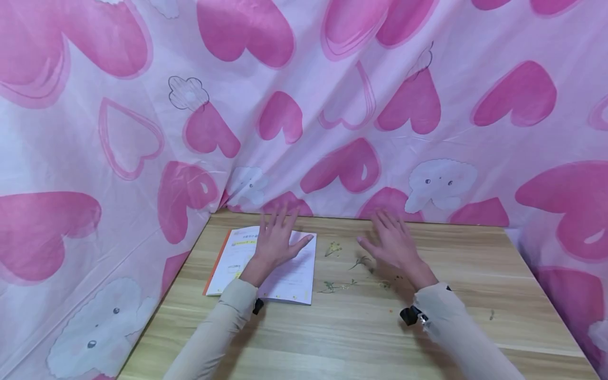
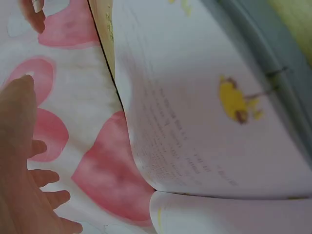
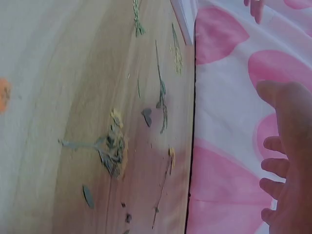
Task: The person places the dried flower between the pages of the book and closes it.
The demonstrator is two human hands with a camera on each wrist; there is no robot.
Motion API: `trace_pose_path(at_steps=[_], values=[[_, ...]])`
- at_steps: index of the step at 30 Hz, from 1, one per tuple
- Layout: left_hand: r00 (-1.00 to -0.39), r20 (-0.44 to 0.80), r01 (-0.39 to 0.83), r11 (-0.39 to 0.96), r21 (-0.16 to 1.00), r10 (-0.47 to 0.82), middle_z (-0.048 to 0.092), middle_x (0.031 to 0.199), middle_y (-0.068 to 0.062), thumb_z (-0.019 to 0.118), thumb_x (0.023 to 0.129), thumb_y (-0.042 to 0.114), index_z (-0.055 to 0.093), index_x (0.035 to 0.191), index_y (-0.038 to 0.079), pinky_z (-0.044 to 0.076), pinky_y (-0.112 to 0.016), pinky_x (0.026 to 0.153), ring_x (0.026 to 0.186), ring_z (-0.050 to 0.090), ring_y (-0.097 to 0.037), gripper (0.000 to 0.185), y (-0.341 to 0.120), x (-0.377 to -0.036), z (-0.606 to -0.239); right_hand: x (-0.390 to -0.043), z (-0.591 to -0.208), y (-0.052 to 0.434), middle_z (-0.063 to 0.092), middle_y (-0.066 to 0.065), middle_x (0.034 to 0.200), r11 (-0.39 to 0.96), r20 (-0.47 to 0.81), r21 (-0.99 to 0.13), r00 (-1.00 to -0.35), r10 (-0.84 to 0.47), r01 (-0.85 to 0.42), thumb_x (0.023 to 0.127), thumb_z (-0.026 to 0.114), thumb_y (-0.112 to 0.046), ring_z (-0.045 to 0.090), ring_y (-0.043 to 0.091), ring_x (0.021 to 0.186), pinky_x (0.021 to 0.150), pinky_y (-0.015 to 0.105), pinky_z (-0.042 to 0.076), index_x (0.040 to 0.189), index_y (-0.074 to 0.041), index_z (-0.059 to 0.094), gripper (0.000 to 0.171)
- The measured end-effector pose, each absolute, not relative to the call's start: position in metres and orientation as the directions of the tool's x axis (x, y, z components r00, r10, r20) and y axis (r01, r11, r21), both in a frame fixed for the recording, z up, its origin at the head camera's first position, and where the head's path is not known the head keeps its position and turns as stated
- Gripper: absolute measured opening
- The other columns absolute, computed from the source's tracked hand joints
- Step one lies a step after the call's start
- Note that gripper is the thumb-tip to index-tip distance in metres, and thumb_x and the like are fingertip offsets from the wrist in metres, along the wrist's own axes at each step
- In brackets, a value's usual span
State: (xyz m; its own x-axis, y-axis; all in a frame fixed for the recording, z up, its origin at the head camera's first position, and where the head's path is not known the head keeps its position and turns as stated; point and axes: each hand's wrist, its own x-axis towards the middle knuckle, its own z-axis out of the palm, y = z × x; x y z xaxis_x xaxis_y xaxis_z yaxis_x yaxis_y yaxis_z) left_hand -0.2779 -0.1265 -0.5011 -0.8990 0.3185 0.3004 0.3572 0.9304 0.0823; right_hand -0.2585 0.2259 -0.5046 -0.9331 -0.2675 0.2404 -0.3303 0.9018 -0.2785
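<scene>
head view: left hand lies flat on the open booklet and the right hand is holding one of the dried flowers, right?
Not quite. In the head view the left hand does lie flat on the open booklet, but the right hand holds nothing: its fingers are spread above the dried flowers.

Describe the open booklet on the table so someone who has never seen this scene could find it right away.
On the wooden table set against the pink heart-print cloth, look to the back left corner. The booklet lies open there, under the flat left hand. Its white printed pages and orange edge set it apart from the dried flower sprigs scattered to its right.
</scene>
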Motion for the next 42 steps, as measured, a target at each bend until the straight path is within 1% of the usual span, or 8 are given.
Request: trace_pose_path(at_steps=[3,9,17,25,32,37,39,42], values=[[-0.902,0.289,0.368,0.922,0.118,0.322,0.026,0.181,-0.011,0.051,0.101,0.075,0.03,0.172,0.025,0.023,-0.073,0.13,0.167,0.027,-0.035,0.09,-0.126,-0.276,-0.503,-0.257,-0.504,0.221,0.031,0.024,0.176,0.896,0.249,-0.286,-0.929,-0.274,-0.341,0.105,0.056,-0.063,0.028,0.047,0.163,0.133,0.07,0.016,0.169,-0.003,0.031,0.092],[-0.893,0.287,0.4,0.903,0.156,0.345,0.04,0.173,-0.018,0.053,0.105,0.067,0.029,0.172,0.018,0.044,-0.068,0.12,0.159,0.043,-0.04,0.086,-0.127,-0.268,-0.511,-0.253,-0.507,0.209,0.043,0.022,0.17,0.876,0.287,-0.317,-0.917,-0.276,-0.363,0.105,0.066,-0.049,0.037,0.047,0.159,0.13,0.069,0.027,0.166,-0.006,0.04,0.079],[-0.9,0.29,0.394,0.893,0.219,0.326,0.054,0.162,-0.02,0.058,0.106,0.059,0.049,0.16,0.011,0.055,-0.064,0.108,0.147,0.056,-0.041,0.073,-0.13,-0.252,-0.521,-0.249,-0.519,0.194,0.057,0.021,0.159,0.853,0.311,-0.376,-0.917,-0.25,-0.361,0.102,0.073,-0.039,0.052,0.046,0.148,0.122,0.068,0.041,0.158,-0.009,0.054,0.066],[-0.933,0.246,0.321,0.915,0.244,0.261,0.056,0.161,-0.018,0.058,0.107,0.056,0.056,0.156,0.011,0.054,-0.06,0.112,0.149,0.054,-0.037,0.066,-0.139,-0.243,-0.533,-0.248,-0.53,0.178,0.066,0.017,0.149,0.849,0.304,-0.381,-0.916,-0.26,-0.367,0.102,0.075,-0.035,0.06,0.042,0.141,0.119,0.065,0.046,0.146,-0.008,0.065,0.053],[-0.94,0.246,0.296,0.923,0.245,0.236,0.057,0.16,-0.019,0.058,0.109,0.048,0.062,0.149,0.01,0.051,-0.06,0.115,0.15,0.054,-0.038,0.056,-0.15,-0.233,-0.54,-0.246,-0.535,0.162,0.071,0.013,0.141,0.837,0.267,-0.424,-0.931,-0.25,-0.347,0.101,0.077,-0.031,0.063,0.038,0.136,0.115,0.06,0.051,0.135,-0.011,0.073,0.04],[-0.938,0.261,0.298,0.914,0.277,0.226,0.059,0.158,-0.02,0.061,0.109,0.026,0.067,0.143,0.008,0.047,-0.061,0.12,0.15,0.053,-0.04,0.039,-0.16,-0.227,-0.545,-0.245,-0.54,0.151,0.074,0.011,0.134,0.829,0.237,-0.451,-0.94,-0.248,-0.332,0.099,0.079,-0.028,0.066,0.036,0.131,0.11,0.058,0.056,0.128,-0.011,0.076,0.034],[-0.941,0.253,0.295,0.914,0.278,0.226,0.058,0.158,-0.02,0.063,0.107,0.017,0.068,0.142,0.008,0.046,-0.061,0.121,0.15,0.052,-0.04,0.037,-0.164,-0.225,-0.547,-0.245,-0.543,0.147,0.075,0.011,0.132,0.831,0.232,-0.448,-0.941,-0.247,-0.329,0.098,0.08,-0.027,0.067,0.035,0.13,0.108,0.057,0.057,0.126,-0.012,0.077,0.031],[-0.938,0.254,0.301,0.915,0.268,0.234,0.059,0.156,-0.022,0.065,0.102,0.01,0.069,0.14,0.007,0.045,-0.061,0.121,0.15,0.053,-0.041,0.038,-0.169,-0.223,-0.548,-0.245,-0.547,0.141,0.075,0.011,0.131,0.832,0.234,-0.448,-0.941,-0.245,-0.328,0.097,0.08,-0.024,0.068,0.034,0.129,0.106,0.055,0.058,0.123,-0.012,0.079,0.029]])
